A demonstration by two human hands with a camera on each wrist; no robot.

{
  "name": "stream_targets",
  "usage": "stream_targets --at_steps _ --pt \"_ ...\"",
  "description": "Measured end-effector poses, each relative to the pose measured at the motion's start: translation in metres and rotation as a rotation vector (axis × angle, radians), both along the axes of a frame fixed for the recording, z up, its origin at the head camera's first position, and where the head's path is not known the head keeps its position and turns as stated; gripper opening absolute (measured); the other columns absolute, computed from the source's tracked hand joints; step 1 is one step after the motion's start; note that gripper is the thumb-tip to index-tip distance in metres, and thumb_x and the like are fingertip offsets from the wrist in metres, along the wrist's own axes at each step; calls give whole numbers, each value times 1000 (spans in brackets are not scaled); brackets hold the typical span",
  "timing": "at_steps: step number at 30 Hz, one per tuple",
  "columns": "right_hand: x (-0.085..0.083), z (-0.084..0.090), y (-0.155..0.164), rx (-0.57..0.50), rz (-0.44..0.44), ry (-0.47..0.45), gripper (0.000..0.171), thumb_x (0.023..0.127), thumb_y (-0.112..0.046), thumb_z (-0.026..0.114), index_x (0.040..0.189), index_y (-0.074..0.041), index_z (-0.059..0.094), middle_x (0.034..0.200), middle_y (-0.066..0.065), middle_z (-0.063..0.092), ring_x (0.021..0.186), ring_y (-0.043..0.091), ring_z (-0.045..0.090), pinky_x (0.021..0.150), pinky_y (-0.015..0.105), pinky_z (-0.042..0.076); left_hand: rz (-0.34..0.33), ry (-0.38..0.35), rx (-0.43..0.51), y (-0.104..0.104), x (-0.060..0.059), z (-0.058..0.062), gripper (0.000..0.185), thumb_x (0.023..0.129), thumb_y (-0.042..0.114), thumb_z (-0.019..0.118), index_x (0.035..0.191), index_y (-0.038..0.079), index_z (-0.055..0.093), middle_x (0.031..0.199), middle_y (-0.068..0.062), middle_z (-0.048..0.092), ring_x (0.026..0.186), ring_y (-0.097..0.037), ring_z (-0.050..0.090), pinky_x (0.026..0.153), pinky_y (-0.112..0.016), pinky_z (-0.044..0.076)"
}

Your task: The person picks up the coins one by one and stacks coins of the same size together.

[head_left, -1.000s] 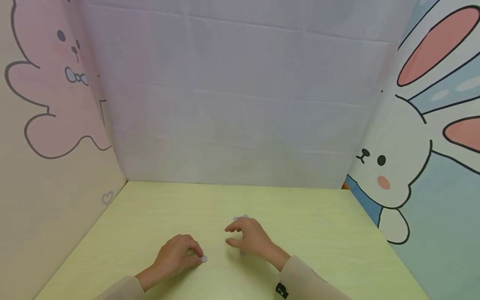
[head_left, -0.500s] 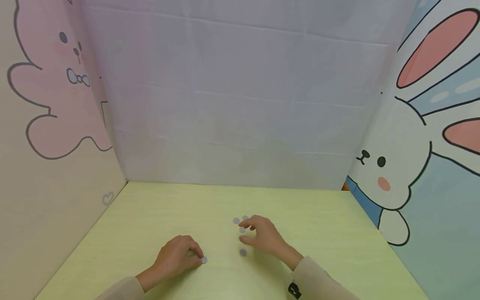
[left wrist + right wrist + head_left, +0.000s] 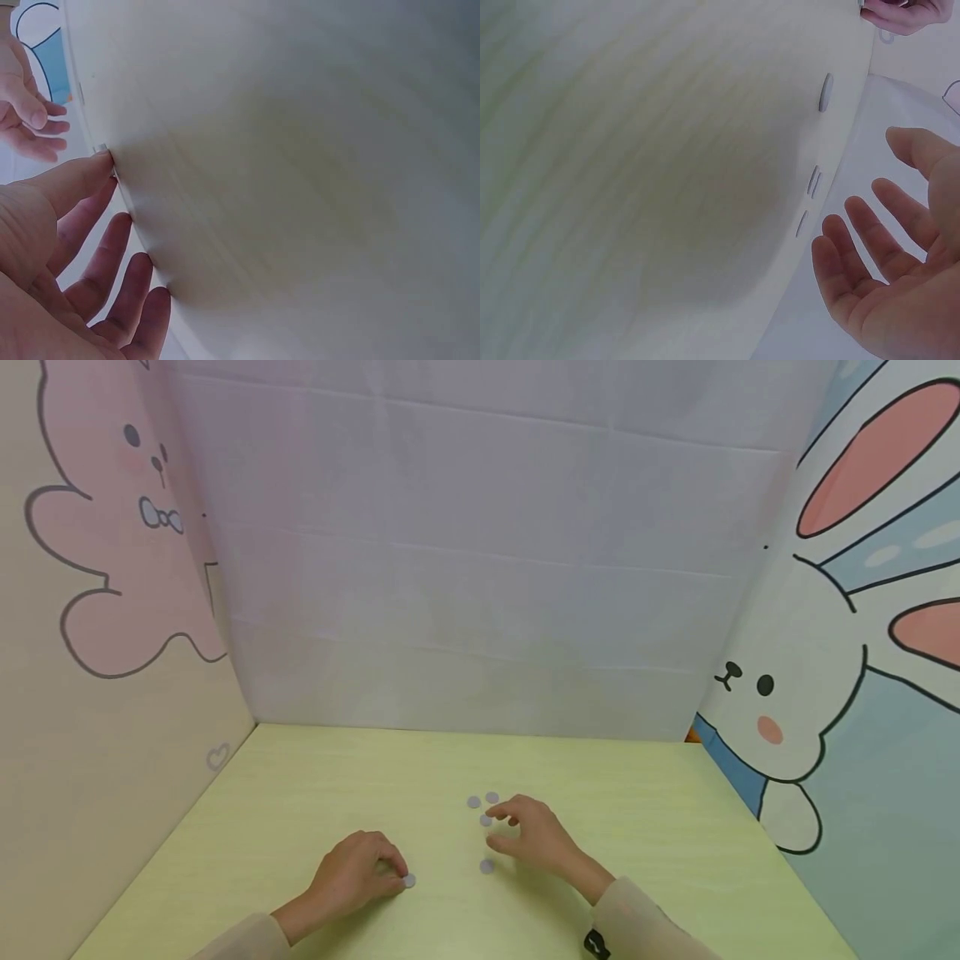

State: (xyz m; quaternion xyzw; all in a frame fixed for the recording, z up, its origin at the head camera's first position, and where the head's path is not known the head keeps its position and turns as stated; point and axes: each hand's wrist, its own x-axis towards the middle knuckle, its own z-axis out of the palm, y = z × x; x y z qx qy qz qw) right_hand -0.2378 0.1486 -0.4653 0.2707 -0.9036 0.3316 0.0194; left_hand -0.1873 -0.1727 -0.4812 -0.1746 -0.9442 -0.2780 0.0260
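Several small grey discs lie on a pale green table (image 3: 645, 827). My left hand (image 3: 397, 872) rests low on the table with a fingertip touching one disc (image 3: 408, 880). In the left wrist view its fingers (image 3: 124, 217) are loosely extended and the thumb tip meets the table edge-on. My right hand (image 3: 501, 829) hovers open with spread fingers (image 3: 870, 195) and holds nothing. Its index tip is beside one disc (image 3: 486, 820). Two more discs (image 3: 473, 802) (image 3: 492, 797) lie just beyond it, and another disc (image 3: 487, 866) lies near its thumb.
Fabric walls enclose the table: a white back panel (image 3: 480, 568), a pink rabbit print on the left (image 3: 112, 568), and a white rabbit on blue on the right (image 3: 810, 693). Cream sleeves cover both forearms.
My right hand has shifted to the right, uncovering the discs that lay under it. My left hand has stayed in place on its disc.
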Motion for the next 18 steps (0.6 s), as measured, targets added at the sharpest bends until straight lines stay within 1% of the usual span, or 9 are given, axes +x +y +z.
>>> stream_targets --at_steps 2,3,6,9,11,13,14,16,18 --pt "1 -1 1 7 5 -15 39 94 -26 82 127 -6 75 122 10 73 102 32 69 81 36 57 -1 -1 1 0 0 0 17 77 32 95 79 36 79 93 23 70 94 -15 67 94 -53 57" --pt "1 -1 2 8 6 -25 39 94 -26 82 127 -7 75 122 10 73 103 32 69 82 38 57 -1 1 0 1 0 0 17 77 32 96 79 36 79 93 23 70 94 -14 67 94 -53 57" --pt "2 -3 4 19 15 -44 40 94 -26 82 128 -8 75 122 10 72 104 32 68 85 40 58 -1 0 5 1 0 1 17 77 30 96 79 36 79 92 24 69 93 -13 67 100 -56 55" --pt "3 -6 5 33 21 -59 41 92 -27 83 128 -8 75 120 9 71 104 31 67 86 40 57 -2 5 2 1 0 1 18 77 29 96 79 35 79 91 24 70 95 -14 69 113 -60 46" --pt "4 -9 6 47 24 -71 42 91 -29 84 127 -9 75 118 6 71 105 28 66 87 39 56 1 -1 -3 1 0 1 18 77 29 96 79 35 79 91 24 69 94 -13 67 103 -55 54" --pt "6 -11 7 56 23 -79 42 91 -29 85 126 -9 75 116 4 70 104 26 65 87 39 55 3 -7 -7 1 0 1 17 77 31 96 79 36 80 91 24 69 93 -13 65 91 -46 58" --pt "8 -12 7 60 20 -88 42 91 -30 85 126 -10 75 116 3 69 104 25 64 87 38 55 4 -10 -10 1 0 1 16 78 32 96 79 36 80 91 24 68 93 -12 64 84 -41 57" --pt "10 -13 7 67 19 -94 41 91 -30 84 126 -11 75 115 1 68 105 23 63 89 39 54 7 -16 -11 1 0 1 16 78 33 95 79 36 80 91 24 68 92 -11 62 74 -34 53" --pt "13 -14 8 73 20 -89 40 91 -29 84 125 -11 75 115 1 67 106 23 62 91 40 53 8 -10 -16 1 0 1 16 77 32 96 79 36 80 92 23 69 91 -11 62 74 -32 53"
